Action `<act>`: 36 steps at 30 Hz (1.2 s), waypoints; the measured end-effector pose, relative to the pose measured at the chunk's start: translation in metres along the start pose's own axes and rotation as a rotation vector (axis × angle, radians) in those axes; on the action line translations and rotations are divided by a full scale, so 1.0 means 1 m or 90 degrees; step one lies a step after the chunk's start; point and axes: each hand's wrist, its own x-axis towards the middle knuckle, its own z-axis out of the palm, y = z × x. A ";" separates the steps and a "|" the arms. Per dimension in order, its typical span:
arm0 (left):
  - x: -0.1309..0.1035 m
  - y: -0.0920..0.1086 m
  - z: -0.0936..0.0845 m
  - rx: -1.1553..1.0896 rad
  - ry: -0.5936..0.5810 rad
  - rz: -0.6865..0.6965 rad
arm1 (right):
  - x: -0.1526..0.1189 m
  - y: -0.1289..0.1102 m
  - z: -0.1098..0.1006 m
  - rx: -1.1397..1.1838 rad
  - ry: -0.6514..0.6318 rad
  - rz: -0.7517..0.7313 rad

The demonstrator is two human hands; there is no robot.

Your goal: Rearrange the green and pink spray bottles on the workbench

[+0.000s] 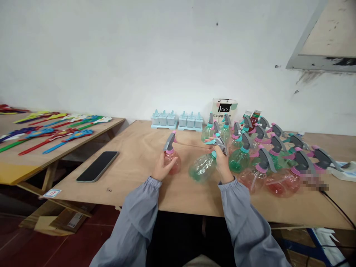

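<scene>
My left hand [164,167] is closed around the side of a pink spray bottle [175,163], which stands upright on the wooden table with its grey trigger head up. My right hand [223,163] grips the neck and trigger head of a green spray bottle [202,167]. That bottle is tilted, its clear round body pointing down to the left. Just right of this hand stand several more spray bottles, among them a green one [238,160] and a pink one [251,178].
Pale blue popsicle moulds [164,119] and a paper bag [224,108] stand along the wall. A smartphone [98,167] lies on the left of the table [133,163]. Colourful hand-shaped clappers [69,141] cover another table at left. A black cable [338,207] runs off the right side.
</scene>
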 end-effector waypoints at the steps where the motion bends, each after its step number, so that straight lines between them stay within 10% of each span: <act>1: 0.000 0.000 0.000 0.000 0.002 0.000 | -0.002 -0.002 -0.007 -0.067 0.042 -0.050; 10: 0.001 -0.001 0.000 -0.013 -0.002 -0.002 | -0.004 0.002 -0.048 -0.320 0.197 -0.137; 24: 0.000 0.007 -0.001 -0.025 -0.022 -0.034 | -0.011 0.042 -0.053 -0.213 0.111 0.029; 36: 0.035 0.023 -0.022 -0.083 -0.059 0.055 | -0.014 0.052 -0.059 -0.252 0.093 -0.009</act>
